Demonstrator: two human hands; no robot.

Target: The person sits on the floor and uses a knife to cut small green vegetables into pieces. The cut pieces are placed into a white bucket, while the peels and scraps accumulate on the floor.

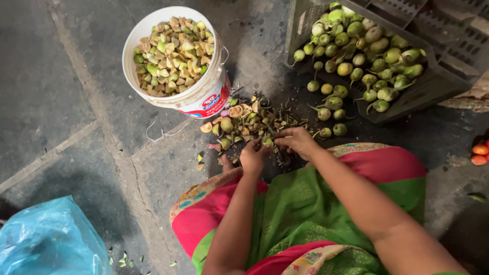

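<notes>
My left hand (pixel 253 157) and my right hand (pixel 297 141) meet low over the floor, both closed on a small green brinjal (pixel 267 142) held between them. Something dark shows under the hands; I cannot tell what it is. Just beyond the hands lies a heap of cut stems and trimmings (pixel 254 118) with a few loose brinjals. A white bucket (pixel 202 97) at the upper left is full of cut brinjal pieces (pixel 173 53). A dark plastic crate (pixel 433 84), tipped on its side at the upper right, spills whole green brinjals (pixel 356 56) onto the floor.
I sit on a grey concrete floor with my knees in green and pink cloth (pixel 300 203). A blue plastic bag (pixel 48 239) lies at the lower left. Two small red-orange fruits (pixel 480 154) sit at the right edge.
</notes>
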